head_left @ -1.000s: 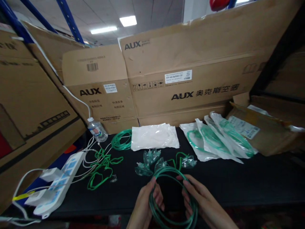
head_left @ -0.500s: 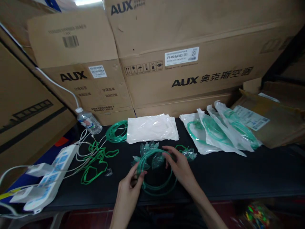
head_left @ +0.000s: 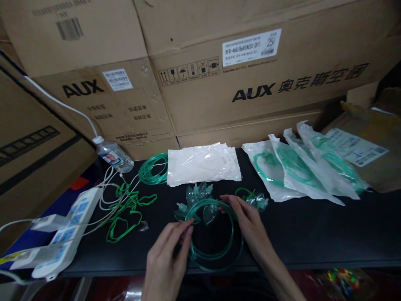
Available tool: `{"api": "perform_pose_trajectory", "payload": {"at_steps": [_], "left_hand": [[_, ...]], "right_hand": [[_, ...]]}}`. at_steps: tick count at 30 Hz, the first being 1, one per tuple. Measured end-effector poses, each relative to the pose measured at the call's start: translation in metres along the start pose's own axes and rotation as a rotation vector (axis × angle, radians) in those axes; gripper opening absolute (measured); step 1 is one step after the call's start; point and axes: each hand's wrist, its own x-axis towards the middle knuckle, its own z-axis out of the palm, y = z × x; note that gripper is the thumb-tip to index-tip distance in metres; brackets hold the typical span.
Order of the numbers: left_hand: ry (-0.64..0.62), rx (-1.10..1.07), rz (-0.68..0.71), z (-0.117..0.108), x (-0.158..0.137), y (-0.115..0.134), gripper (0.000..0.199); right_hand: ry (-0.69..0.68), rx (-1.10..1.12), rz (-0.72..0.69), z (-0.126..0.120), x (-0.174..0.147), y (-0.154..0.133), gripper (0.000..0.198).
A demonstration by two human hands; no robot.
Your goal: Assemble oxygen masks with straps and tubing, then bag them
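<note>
A loose coil of clear green tubing (head_left: 232,234) is held upright-tilted near the front of the black table. My left hand (head_left: 169,251) pinches its left side between thumb and fingertips. On the upper right of the coil, my right hand (head_left: 250,223) is closed, its fingertips partly hidden behind the tubing. Just behind the coil lie several clear green plastic masks (head_left: 210,213), seen partly through the loops. Right of them, beyond my right hand, is another small clear piece (head_left: 258,201) with a green strap.
White packets (head_left: 203,165) lie behind the masks, beside a second tubing coil (head_left: 153,169). Bagged tubing sets (head_left: 293,167) are at right, near an open carton (head_left: 376,154). Left are green straps (head_left: 120,236), cables, a bottle (head_left: 114,154) and a power strip (head_left: 70,238). Large cartons stand behind.
The view has shifted lower and closer. My left hand has turned and sits lower on the coil's left side; the coil looks rounder and more spread out. Both hands stay at the tubing.
</note>
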Motion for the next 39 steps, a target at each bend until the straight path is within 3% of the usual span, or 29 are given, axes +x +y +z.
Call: {"api": "perform_pose_trajectory", "payload": {"at_steps": [4,7,9,11,15,19,25,32,36,39], "left_hand": [[-0.013,0.125,0.145,0.032,0.029,0.013,0.043],[-0.237,0.225,0.190,0.045,0.055,0.018,0.058],[-0.352,0.257,0.212,0.045,0.069,0.019,0.053],[-0.389,0.262,0.218,0.042,0.079,0.019,0.040],[-0.353,0.237,0.193,0.040,0.087,0.015,0.025],[-0.291,0.202,0.155,0.045,0.086,0.012,0.024],[-0.367,0.280,0.179,0.049,0.072,0.007,0.058],[-0.364,0.378,0.155,0.046,0.068,-0.007,0.060],[-0.284,0.340,0.135,0.045,0.067,-0.006,0.056],[-0.097,0.219,0.138,0.044,0.062,0.001,0.041]], "right_hand": [[-0.009,0.040,0.005,-0.002,-0.004,0.002,0.036],[-0.002,0.043,-0.027,-0.001,-0.002,0.006,0.032],[0.021,0.037,-0.050,0.000,-0.001,0.009,0.031],[0.042,0.022,-0.069,0.000,0.000,0.009,0.031],[0.021,-0.032,-0.095,-0.001,-0.007,0.007,0.030],[-0.034,-0.060,-0.082,-0.005,-0.016,0.008,0.032],[-0.009,-0.057,-0.088,-0.009,-0.014,0.014,0.036],[-0.026,-0.078,-0.073,-0.004,-0.008,0.011,0.029],[-0.025,-0.029,-0.028,0.002,-0.004,0.010,0.033],[-0.050,0.044,0.042,0.002,-0.002,0.010,0.041]]}}
